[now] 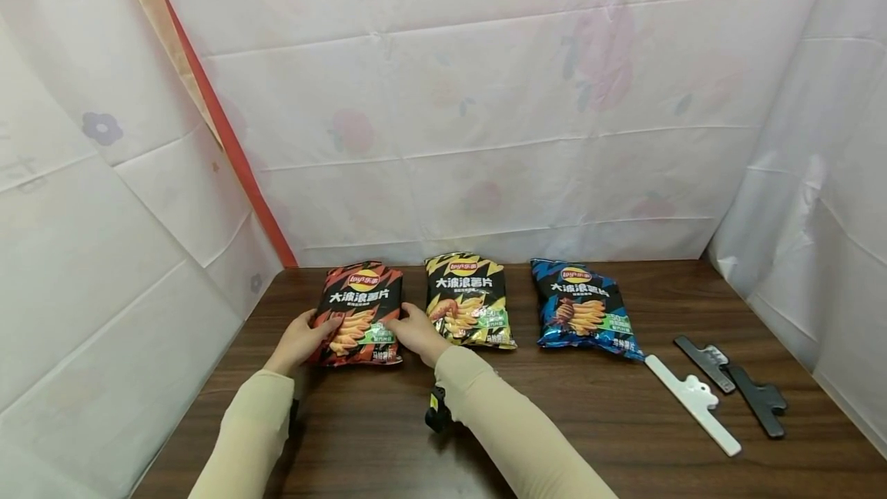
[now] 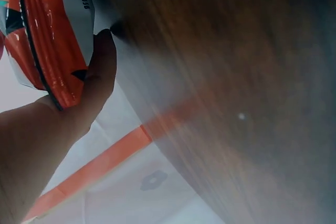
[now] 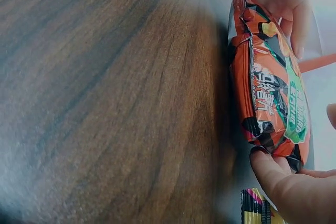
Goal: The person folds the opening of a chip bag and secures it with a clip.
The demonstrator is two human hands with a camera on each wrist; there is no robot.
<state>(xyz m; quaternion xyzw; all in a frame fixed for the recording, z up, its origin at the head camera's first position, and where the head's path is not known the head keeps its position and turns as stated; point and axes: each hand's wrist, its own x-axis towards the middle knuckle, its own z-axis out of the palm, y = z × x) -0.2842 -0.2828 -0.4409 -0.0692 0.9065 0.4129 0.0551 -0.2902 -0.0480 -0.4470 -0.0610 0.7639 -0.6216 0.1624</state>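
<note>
A red and black potato chip bag [image 1: 360, 297] lies face up at the left of the table, between both hands. My left hand [image 1: 302, 340] grips its left edge, thumb over the front. On the opposite edge my right hand [image 1: 419, 333] holds the bag near its lower corner. In the left wrist view, a left-hand finger reaches along the back of the bag [image 2: 52, 40]. The right wrist view shows the bag [image 3: 270, 85] from its bottom seam, close over the wood, with right-hand fingers [image 3: 270, 169] at its corner.
Right of the hands lie a yellow chip bag [image 1: 464, 291] and a blue one [image 1: 582, 306]. A white sealing clip [image 1: 682, 391] and two dark clips [image 1: 708, 366] [image 1: 754, 399] rest at the table's right. Pale printed sheets [image 1: 485, 114] stand behind and at both sides of the wooden table [image 1: 367, 437].
</note>
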